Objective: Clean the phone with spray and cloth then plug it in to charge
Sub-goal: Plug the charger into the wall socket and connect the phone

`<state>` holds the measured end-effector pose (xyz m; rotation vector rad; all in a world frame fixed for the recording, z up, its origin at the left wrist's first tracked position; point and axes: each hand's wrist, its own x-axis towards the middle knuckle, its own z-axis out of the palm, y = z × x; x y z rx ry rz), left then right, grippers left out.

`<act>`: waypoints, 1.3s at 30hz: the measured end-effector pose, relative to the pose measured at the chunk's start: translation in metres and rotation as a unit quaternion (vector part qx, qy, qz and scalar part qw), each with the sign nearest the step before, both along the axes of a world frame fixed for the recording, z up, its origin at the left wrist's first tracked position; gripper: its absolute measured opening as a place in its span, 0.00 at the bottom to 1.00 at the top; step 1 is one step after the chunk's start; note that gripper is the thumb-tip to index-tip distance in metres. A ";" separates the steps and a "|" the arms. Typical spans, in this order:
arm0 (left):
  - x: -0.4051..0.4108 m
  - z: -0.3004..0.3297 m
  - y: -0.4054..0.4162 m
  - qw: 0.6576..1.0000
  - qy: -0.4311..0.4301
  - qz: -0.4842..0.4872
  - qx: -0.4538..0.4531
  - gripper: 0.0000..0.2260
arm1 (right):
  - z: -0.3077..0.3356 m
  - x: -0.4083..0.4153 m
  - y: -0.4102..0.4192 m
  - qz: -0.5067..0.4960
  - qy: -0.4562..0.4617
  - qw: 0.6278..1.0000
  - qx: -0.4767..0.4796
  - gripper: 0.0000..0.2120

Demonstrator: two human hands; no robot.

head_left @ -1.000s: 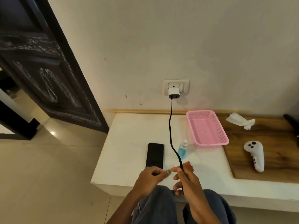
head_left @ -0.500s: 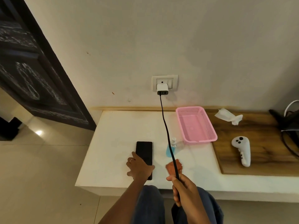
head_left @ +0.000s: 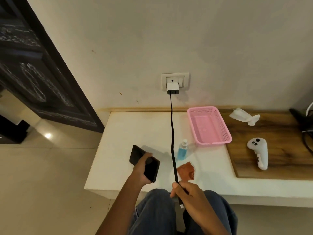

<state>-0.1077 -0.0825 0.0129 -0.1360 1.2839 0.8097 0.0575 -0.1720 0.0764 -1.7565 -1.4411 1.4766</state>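
My left hand (head_left: 141,172) grips the black phone (head_left: 149,165) and holds it tilted above the white table's (head_left: 135,133) left front part. My right hand (head_left: 186,192) holds the black charging cable (head_left: 172,133) near its free end; the plug tip (head_left: 181,205) sticks out below my fingers over my lap. The cable runs taut up to a white charger (head_left: 172,88) in the wall socket (head_left: 175,81). A small spray bottle (head_left: 183,150) with blue liquid stands right of the cable. A reddish-brown cloth (head_left: 186,171) lies crumpled in front of it.
A pink plastic basket (head_left: 226,133) stands at the table's back right. On the wooden board (head_left: 279,158) lie a white controller (head_left: 259,152) and a crumpled white tissue (head_left: 243,116). Dark cables (head_left: 304,126) sit at the far right. A dark door (head_left: 33,73) stands left.
My left hand left the cable, reached to the phone lying on the table, then picked it up and tilted it. My right hand drew the cable end back toward my lap.
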 end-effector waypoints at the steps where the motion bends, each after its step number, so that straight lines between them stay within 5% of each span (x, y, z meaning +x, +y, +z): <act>1: -0.003 0.008 -0.004 0.998 -0.053 0.028 0.002 0.21 | 0.003 -0.001 0.000 -0.013 0.020 1.000 0.007 0.14; 9: -0.012 0.044 -0.031 0.972 -0.174 0.160 0.020 0.18 | 0.017 -0.019 0.017 -0.109 0.200 0.970 0.086 0.06; 19: -0.001 0.071 -0.047 0.964 -0.204 0.145 0.091 0.14 | 0.010 -0.048 0.024 -0.143 0.073 0.970 0.183 0.07; 39: 0.016 0.082 -0.050 0.967 -0.169 0.166 0.099 0.15 | 0.015 -0.047 0.019 -0.143 0.040 0.964 0.222 0.08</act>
